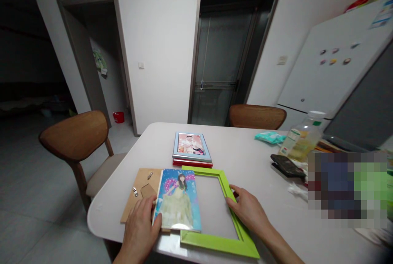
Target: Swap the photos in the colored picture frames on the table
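A lime green picture frame (226, 186) lies flat on the white table (245, 153) in front of me. A colourful photo print (178, 200) of a figure in a pale dress overlaps the frame's left side. Under the print lies a brown backing board (141, 186) with metal clips. My left hand (141, 225) rests on the board and touches the print's left edge with the thumb. My right hand (249, 210) lies flat on the frame's right bar, fingers spread.
A stack of framed pictures (192, 148) sits further back, blue frame on top, red below. To the right are a plastic bottle (302, 139), a dark phone (287, 165) and a teal packet (270, 137). Wooden chairs (75, 137) stand left and behind.
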Motion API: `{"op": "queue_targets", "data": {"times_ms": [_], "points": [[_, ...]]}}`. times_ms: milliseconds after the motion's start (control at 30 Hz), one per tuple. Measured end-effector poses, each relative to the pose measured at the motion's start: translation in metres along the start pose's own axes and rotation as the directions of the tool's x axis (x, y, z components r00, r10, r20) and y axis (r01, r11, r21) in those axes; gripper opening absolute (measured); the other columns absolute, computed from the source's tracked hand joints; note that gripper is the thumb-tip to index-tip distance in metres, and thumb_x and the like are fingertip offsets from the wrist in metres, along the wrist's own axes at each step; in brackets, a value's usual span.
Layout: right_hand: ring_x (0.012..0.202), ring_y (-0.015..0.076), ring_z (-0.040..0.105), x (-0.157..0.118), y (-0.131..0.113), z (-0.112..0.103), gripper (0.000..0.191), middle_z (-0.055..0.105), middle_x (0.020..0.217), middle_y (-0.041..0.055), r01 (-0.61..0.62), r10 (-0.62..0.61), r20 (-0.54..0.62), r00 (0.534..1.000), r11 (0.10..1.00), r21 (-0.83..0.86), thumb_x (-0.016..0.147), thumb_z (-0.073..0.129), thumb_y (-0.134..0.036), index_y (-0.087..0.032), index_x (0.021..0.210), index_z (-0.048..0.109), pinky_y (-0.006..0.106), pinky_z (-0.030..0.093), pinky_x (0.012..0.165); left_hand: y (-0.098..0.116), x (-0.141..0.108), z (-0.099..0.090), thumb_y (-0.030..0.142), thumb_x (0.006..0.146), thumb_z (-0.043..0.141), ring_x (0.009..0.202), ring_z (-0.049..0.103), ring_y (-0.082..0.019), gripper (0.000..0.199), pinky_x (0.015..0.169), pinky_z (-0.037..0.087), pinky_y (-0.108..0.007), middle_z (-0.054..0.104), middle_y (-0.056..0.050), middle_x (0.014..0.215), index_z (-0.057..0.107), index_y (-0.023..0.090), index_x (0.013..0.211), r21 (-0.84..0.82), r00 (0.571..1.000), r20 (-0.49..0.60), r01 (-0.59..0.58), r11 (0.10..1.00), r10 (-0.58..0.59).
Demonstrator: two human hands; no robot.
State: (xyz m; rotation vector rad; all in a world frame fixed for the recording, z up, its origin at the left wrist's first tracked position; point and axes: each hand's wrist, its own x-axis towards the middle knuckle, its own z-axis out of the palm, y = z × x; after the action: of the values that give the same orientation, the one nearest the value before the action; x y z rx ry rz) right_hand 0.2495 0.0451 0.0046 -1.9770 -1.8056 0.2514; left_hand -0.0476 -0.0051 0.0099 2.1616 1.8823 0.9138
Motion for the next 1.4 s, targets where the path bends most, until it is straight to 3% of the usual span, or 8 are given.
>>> {"op": "queue_targets", "data": {"times_ms": [133,233,433,567,733,1033,1200,1400], "points": [[0.089,0.0222,0.052,-0.002,-0.018,0.005,0.040,0.056,0.099,0.0133,0.170,-0.147,-0.168,0.975,0.976,0.134,0.068,0.044,-0.028,-0.010,0.102,0.055,0.035,0.038,0.082,0.006,-0.005,0.007,0.016,0.068,0.047,0.097,0.050,-0.026,0.036,0.084,0.040,-0.044,0.056,-0.011,0.102,0.050,0.015,0.104,-0.009,0.987,-0.013,-0.159,0.987,0.159],[0.066,0.0150,0.055,-0.003,-0.047,0.021,0.045,0.059,0.089,0.0082,0.115,-0.109,-0.040,0.993,0.882,0.458,0.068,0.046,-0.028,-0.012,0.110,0.048,0.030,0.044,0.065,0.021,-0.008,0.014,0.011,0.063,0.047,0.110,0.041,-0.027,0.049,0.091,0.035,-0.046,0.048,-0.013,0.119,0.046,0.015,0.112,-0.046,0.956,0.068,-0.283,0.958,0.285],[0.041,0.0069,0.041,-0.002,-0.102,0.037,0.050,0.049,0.050,-0.0067,-0.271,-0.106,0.334,0.937,0.385,0.882,0.059,0.049,-0.015,-0.010,0.108,0.048,0.019,0.034,0.043,0.041,-0.002,0.024,0.004,0.052,0.043,0.119,0.031,-0.029,0.071,0.095,0.030,-0.048,0.036,-0.015,0.129,0.038,0.010,0.122,-0.080,0.906,0.182,-0.375,0.924,0.383],[0.047,0.0061,0.045,-0.011,-0.131,0.007,0.047,0.050,0.055,-0.0070,-0.267,-0.151,0.284,0.947,0.120,0.956,0.061,0.056,-0.019,-0.014,0.107,0.048,0.019,0.038,0.048,0.043,0.010,0.025,0.001,0.056,0.039,0.119,0.032,-0.026,0.068,0.097,0.028,-0.047,0.038,-0.013,0.129,0.037,0.012,0.123,-0.194,0.919,-0.043,-0.392,0.899,0.391],[0.072,0.0126,0.055,-0.019,-0.131,-0.008,0.065,0.059,0.085,0.0011,-0.154,-0.012,0.156,0.988,0.088,0.984,0.066,0.058,-0.034,-0.021,0.123,0.029,0.024,0.043,0.061,0.059,0.017,0.015,0.014,0.078,0.041,0.114,0.041,-0.020,0.040,0.097,0.031,-0.035,0.050,-0.006,0.120,0.044,0.019,0.118,-0.574,0.963,-0.257,-0.215,0.790,0.076],[0.077,0.0166,0.061,-0.028,-0.087,0.014,0.051,0.065,0.093,0.0045,-0.340,0.022,0.350,0.936,-0.190,0.921,0.068,0.055,-0.025,-0.021,0.116,0.041,0.028,0.047,0.067,0.093,0.009,0.025,0.024,0.070,0.050,0.106,0.049,-0.024,0.048,0.091,0.037,-0.034,0.057,-0.010,0.109,0.043,0.012,0.116,-0.944,0.938,0.055,0.160,0.288,-0.341],[0.066,0.0182,0.063,-0.019,-0.058,-0.003,0.050,0.068,0.081,0.0044,-0.402,0.067,0.407,0.911,-0.082,0.912,0.061,0.049,-0.014,-0.018,0.112,0.046,0.028,0.049,0.058,0.082,0.010,0.031,0.018,0.061,0.056,0.107,0.047,-0.025,0.059,0.088,0.039,-0.034,0.049,-0.015,0.118,0.038,0.012,0.117,-0.947,0.951,0.168,0.228,0.226,-0.258],[0.057,0.0184,0.062,0.000,-0.033,-0.008,0.054,0.068,0.073,0.0049,-0.389,0.113,0.372,0.921,0.286,0.876,0.058,0.040,-0.012,-0.015,0.111,0.048,0.027,0.046,0.049,0.066,0.002,0.037,0.008,0.063,0.048,0.108,0.046,-0.024,0.042,0.095,0.032,-0.039,0.052,-0.013,0.115,0.050,0.012,0.105,-0.656,0.982,0.186,0.139,0.742,-0.019]]}}
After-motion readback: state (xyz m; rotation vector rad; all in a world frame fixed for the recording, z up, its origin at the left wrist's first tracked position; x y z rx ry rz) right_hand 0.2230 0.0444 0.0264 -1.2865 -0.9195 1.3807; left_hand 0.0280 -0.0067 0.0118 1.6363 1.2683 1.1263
